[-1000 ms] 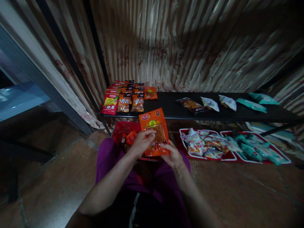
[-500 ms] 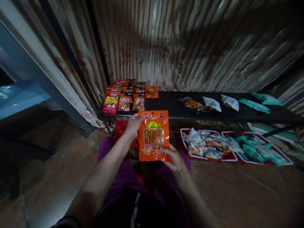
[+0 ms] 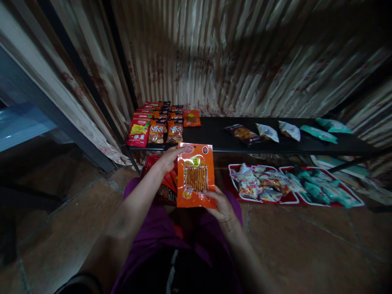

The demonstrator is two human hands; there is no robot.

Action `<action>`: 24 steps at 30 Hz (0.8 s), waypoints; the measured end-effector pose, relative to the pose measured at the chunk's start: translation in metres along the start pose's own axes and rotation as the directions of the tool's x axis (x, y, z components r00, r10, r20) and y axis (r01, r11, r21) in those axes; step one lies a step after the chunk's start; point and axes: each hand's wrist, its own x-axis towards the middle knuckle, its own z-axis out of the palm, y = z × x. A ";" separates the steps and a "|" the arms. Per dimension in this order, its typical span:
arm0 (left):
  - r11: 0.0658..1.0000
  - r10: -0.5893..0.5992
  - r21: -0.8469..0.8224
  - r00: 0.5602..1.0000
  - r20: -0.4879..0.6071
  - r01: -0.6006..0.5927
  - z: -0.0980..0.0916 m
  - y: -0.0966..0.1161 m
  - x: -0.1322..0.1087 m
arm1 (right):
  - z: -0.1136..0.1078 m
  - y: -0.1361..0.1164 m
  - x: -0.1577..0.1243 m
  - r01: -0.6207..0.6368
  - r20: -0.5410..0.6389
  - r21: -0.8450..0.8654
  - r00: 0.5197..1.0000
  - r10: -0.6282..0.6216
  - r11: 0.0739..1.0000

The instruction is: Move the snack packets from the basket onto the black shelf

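An orange snack packet (image 3: pixel 196 177) with a clear window showing brown sticks is upright in front of me, its printed face turned my way. My left hand (image 3: pixel 170 159) grips its upper left edge, fingers lying over the corner. At the lower right, my right hand (image 3: pixel 222 206) pinches it, thumb on the front and the other fingers hidden behind. A similar orange packet (image 3: pixel 192 118) lies on the black shelf (image 3: pixel 211 134), beside rows of brown-orange snack bags (image 3: pixel 156 132) and red packets (image 3: pixel 139 132).
Behind my left hand stands a red basket (image 3: pixel 150 161) with orange packets. Under the shelf, two more red baskets hold white bags (image 3: pixel 249 181) and green bags (image 3: pixel 330 190). A dark bag (image 3: pixel 243 134) and several white and green ones lie on the shelf's right. Left is a metal post (image 3: pixel 88 102).
The view has shifted slightly, so the shelf goods appear a little further left. Both hands still hold the orange packet; the left fingers look straighter along its top corner.
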 end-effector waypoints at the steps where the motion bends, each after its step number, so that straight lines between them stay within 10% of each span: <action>1: 1.000 -0.012 0.008 1.000 0.003 0.012 0.002 -0.005 -0.002 | 0.003 -0.001 0.001 -0.012 -0.026 0.039 1.000 0.013 0.999; 8: 0.996 -0.052 0.067 0.998 -0.022 0.054 0.006 -0.043 -0.023 | 0.009 -0.013 0.007 -0.030 -0.077 0.189 0.996 0.045 0.981; 24: 0.994 0.091 0.081 0.972 -0.216 -0.075 0.014 -0.053 -0.030 | 0.009 -0.034 0.022 0.139 -0.239 0.139 0.966 -0.104 0.980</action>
